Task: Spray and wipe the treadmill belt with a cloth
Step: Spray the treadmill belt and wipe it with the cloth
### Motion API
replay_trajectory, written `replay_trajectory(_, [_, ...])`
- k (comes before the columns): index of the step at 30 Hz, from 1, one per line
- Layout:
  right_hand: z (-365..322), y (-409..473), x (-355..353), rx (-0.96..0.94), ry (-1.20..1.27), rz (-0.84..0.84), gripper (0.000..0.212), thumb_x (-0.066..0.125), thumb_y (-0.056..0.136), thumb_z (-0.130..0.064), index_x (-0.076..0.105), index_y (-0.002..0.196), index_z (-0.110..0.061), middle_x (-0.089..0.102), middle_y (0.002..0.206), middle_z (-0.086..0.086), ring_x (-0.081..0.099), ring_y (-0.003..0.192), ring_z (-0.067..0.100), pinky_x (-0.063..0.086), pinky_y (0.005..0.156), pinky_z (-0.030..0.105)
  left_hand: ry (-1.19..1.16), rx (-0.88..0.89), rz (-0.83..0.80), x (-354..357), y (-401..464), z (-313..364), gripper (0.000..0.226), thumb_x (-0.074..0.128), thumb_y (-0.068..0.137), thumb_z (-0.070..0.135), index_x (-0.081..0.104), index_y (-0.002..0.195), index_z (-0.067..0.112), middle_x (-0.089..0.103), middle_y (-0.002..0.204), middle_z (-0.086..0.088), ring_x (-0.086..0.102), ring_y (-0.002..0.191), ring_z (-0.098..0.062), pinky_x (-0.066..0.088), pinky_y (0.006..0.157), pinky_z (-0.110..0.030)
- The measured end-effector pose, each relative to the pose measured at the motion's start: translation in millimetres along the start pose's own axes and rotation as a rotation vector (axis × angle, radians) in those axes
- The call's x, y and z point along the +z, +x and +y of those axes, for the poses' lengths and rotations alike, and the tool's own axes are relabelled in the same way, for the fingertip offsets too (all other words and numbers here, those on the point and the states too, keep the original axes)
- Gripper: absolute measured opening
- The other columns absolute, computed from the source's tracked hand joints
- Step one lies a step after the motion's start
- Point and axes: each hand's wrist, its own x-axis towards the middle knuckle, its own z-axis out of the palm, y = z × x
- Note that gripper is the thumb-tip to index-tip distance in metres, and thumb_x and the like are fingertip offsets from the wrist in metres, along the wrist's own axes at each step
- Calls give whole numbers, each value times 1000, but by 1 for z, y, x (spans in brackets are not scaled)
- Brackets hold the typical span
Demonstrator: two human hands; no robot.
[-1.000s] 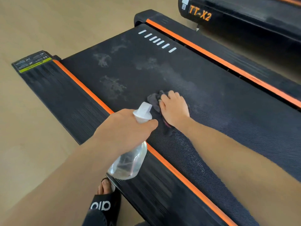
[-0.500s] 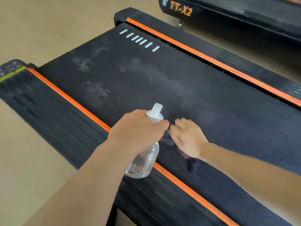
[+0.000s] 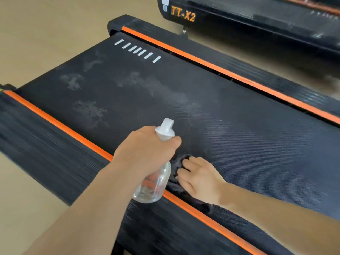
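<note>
The black treadmill belt [image 3: 239, 137] runs diagonally between two orange strips, with pale dusty smudges [image 3: 88, 111] at its far end. My left hand [image 3: 145, 150] grips a clear spray bottle [image 3: 154, 184] with a white nozzle, held over the near edge of the belt. My right hand [image 3: 198, 179] lies flat, fingers straight, pressing a dark grey cloth [image 3: 181, 161] onto the belt next to the near orange strip. Most of the cloth is hidden under the hand.
A ribbed black side rail [image 3: 55, 153] borders the belt on the near side, with beige floor [image 3: 27, 208] beyond. A second rail [image 3: 276, 80] flanks the far side. Another black treadmill marked TT-X2 [image 3: 184, 15] stands at the top right.
My right hand has dragged the cloth back along the belt toward me and the near orange strip. My left hand and the bottle stayed beside it as the view shifted.
</note>
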Motion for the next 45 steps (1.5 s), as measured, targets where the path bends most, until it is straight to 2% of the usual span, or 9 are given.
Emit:
replay_trajectory(3, [72,34,-1,90,-245,-28,18,53,97,-21,57,82,-12,55,81,9,53,75,31,43,65,41,21,13,-7,4,-1,4,41,58,94,48,47,67,19,54,68,1,56,71,-24,43,66,-34])
replay_trajectory(8, [152,94,-1,985,-220,76,39,30,104,-31,61,115,-9,60,120,15,53,111,36,41,91,45,90,7,-22,17,-3,1,40,55,93,54,53,71,20,60,74,5,63,82,-20,50,75,-35])
replay_trajectory(14, [43,49,-4,562,-87,67,26,43,90,-29,61,76,-17,61,78,5,57,75,31,47,65,40,52,35,-57,30,0,27,41,58,92,49,46,63,22,54,65,6,56,67,-16,41,62,-32])
replay_trajectory(20, [29,-20,-4,72,-29,38,40,31,103,-30,58,77,-17,52,76,2,45,69,23,36,63,36,26,39,-45,38,1,39,48,60,90,46,38,57,19,42,53,6,44,57,-17,32,56,-32])
replay_trajectory(22, [77,7,-1,135,-184,13,34,34,100,-24,59,79,-14,55,78,5,52,72,27,38,64,37,44,52,-42,38,1,36,46,59,91,47,40,60,19,46,59,4,48,61,-18,34,58,-34])
replay_trajectory(28, [166,66,-9,942,-243,33,37,31,105,-30,60,113,-9,61,118,15,54,109,35,41,90,43,32,10,-21,34,-10,26,40,58,93,45,45,66,18,51,63,2,50,66,-21,41,63,-34])
replay_trajectory(36, [-5,-49,-7,267,38,30,27,46,100,-33,55,79,-20,52,81,-1,48,75,25,39,65,39,-3,-20,-26,27,-19,28,43,59,90,47,40,63,18,39,40,9,43,53,-19,36,57,-31])
replay_trajectory(40, [37,-45,-18,-39,-131,-92,21,53,95,-25,55,74,-20,53,77,1,50,70,24,42,63,38,11,-63,25,24,-26,19,46,60,88,48,39,59,19,43,45,7,45,55,-20,36,57,-32])
replay_trajectory(45, [119,39,-5,647,-311,61,34,36,103,-31,62,101,-11,64,101,12,57,94,34,48,80,43,25,-120,47,17,-38,-1,47,61,89,47,36,60,20,35,39,9,39,53,-19,33,56,-31])
